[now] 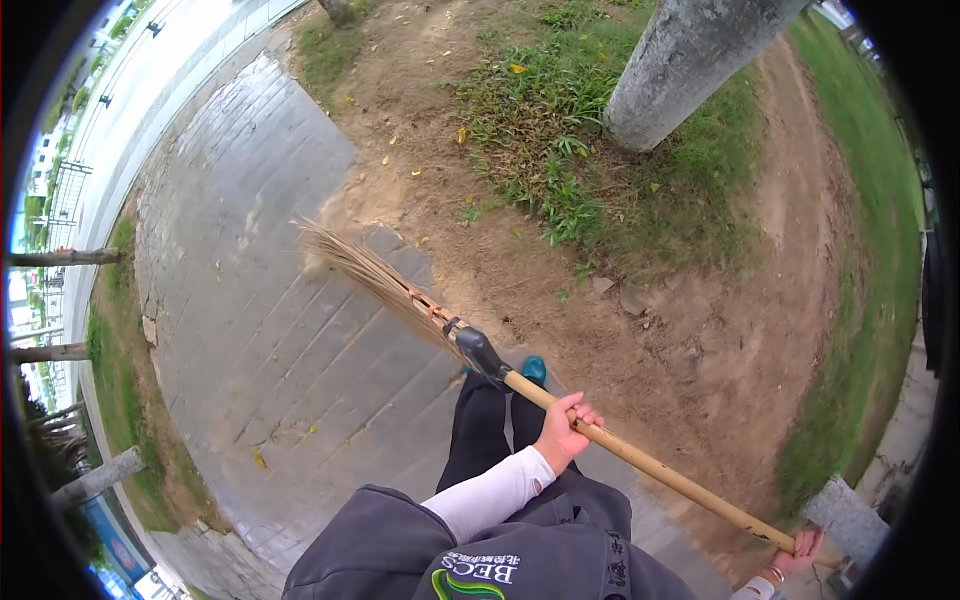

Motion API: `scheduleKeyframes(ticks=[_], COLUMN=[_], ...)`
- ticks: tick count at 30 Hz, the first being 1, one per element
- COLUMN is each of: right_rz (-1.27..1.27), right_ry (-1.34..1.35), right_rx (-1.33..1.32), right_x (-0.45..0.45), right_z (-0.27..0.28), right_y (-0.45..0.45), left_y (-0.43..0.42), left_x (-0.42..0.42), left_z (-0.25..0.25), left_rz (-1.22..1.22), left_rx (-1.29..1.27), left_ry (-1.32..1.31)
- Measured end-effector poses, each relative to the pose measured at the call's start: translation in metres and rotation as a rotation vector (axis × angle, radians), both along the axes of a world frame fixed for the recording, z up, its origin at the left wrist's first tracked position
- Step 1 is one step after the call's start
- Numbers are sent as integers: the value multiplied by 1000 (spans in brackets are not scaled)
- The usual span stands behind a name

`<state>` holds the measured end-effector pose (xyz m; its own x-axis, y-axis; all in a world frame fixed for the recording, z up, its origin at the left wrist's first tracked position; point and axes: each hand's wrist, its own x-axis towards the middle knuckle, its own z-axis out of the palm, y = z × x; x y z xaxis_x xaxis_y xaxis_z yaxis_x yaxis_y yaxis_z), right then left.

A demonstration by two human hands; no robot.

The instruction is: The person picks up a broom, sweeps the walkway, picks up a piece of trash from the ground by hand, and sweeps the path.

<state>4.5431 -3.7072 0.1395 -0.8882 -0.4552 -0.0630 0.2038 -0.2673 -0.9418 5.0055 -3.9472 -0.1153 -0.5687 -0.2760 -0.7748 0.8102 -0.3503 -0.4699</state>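
The left hand (568, 432) is closed on the handle (665, 475) of a broom, its fingers (590, 413) curled about the wood. To the right of those fingers, the right hand (800, 553) wraps the handle close to its far end.

Beyond the left fingers, up and to the left, come the black collar (480, 353) and then the bristles (370, 275), which reach across the paving (290, 370) to where it borders bare soil (470, 265). Whether the tips touch the ground, I cannot tell.

The sweeping looks under way, not finished. Much of the paving left of the fingers appears fairly bare, yet a yellow leaf (260, 460) lies there, well apart from the bristles, and sandy dirt (345, 205) spreads over the edge past their tips. More leaves dot the soil farther out.

As for pose, the left forearm slants across the front of the body; the right hand is held out wide, low in view, its arm mostly outside the frame.
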Motion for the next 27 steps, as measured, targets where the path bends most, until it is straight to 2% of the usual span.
scheduleKeyframes(ticks=[1,3,6,8,9,10,11,13,15,16,20,22,24,25,27], right_rz=[-62,-29,52,41,44,209,378,313,552,532,523,615,652,521,369], right_ry=[53,90,181,228,230,201,172,222,92,42,-186,-245,-250,-314,-378], right_rx=[67,45,-25,-150,-146,-179,-210,-88,-100,-77,24,16,-28,13,40], right_x=[-10,-24,-29,-49,-59,-43,-25,21,68,89,214,258,258,245,196], right_z=[13,45,87,101,98,89,81,52,17,0,-68,-80,-89,-91,-97], right_y=[11,18,16,9,8,-23,-55,-109,-148,-158,-195,-204,-213,-210,-199], left_y=[1,1,-20,-43,-48,-45,-41,-25,8,13,68,92,99,93,83], left_x=[-6,-24,-57,-73,-74,-69,-61,-30,13,38,147,202,219,209,175], left_z=[19,41,46,29,18,0,-22,-54,-85,-79,-129,-128,-106,-85,-56], left_rz=[-37,-19,22,55,75,78,114,173,223,236,383,436,409,400,397], left_rx=[-54,-263,-393,-362,-331,-328,-213,-64,-67,-55,28,88,84,138,60], left_ry=[22,166,300,306,304,306,297,250,116,62,-148,-231,-334,-389,-293])
